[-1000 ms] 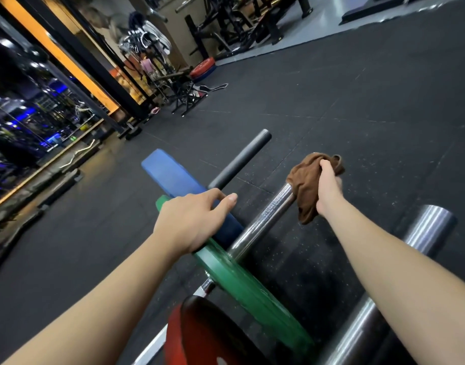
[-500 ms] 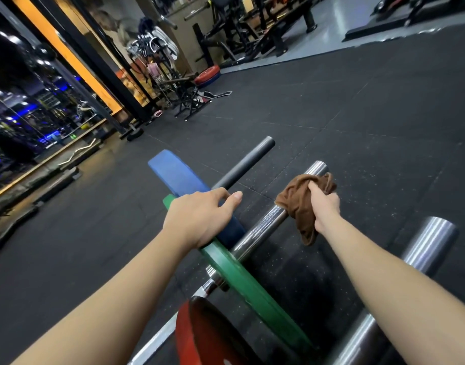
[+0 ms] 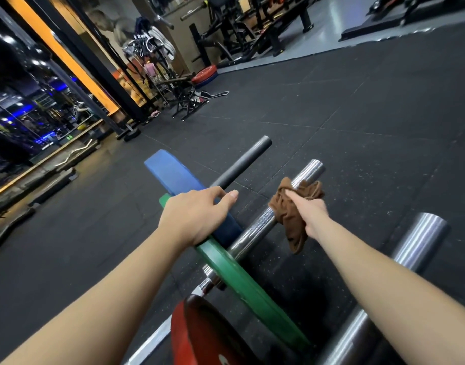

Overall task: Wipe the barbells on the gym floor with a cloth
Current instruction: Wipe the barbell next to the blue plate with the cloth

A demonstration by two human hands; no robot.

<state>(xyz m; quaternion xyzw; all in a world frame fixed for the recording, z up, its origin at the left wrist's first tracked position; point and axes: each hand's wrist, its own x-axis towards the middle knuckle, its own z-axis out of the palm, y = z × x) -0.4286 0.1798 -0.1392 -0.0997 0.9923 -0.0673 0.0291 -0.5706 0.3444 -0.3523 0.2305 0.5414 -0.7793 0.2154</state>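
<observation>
Three barbells lie side by side on the black rubber floor. The middle one has a chrome sleeve (image 3: 255, 227) and a green plate (image 3: 252, 288). My right hand (image 3: 309, 210) grips a brown cloth (image 3: 292, 222) wrapped around that chrome sleeve, a little short of its end. My left hand (image 3: 197, 217) rests on top of the green plate's rim, fingers curled over the blue plate (image 3: 173, 175) behind it. The blue plate's barbell ends in a black sleeve (image 3: 244, 162). A red plate (image 3: 199, 335) and a thick chrome sleeve (image 3: 415, 241) belong to the nearest barbell.
Weight benches and racks (image 3: 239, 27) stand at the back. A stand with straps and handles (image 3: 157, 56) and stacked red and blue plates (image 3: 205, 76) sit at the back left. A mirrored wall (image 3: 28, 114) runs along the left, with a curl bar (image 3: 76, 154) at its foot.
My right hand has slid the cloth back along the chrome sleeve toward the green plate, uncovering the sleeve's end. My left hand has stayed on the plates.
</observation>
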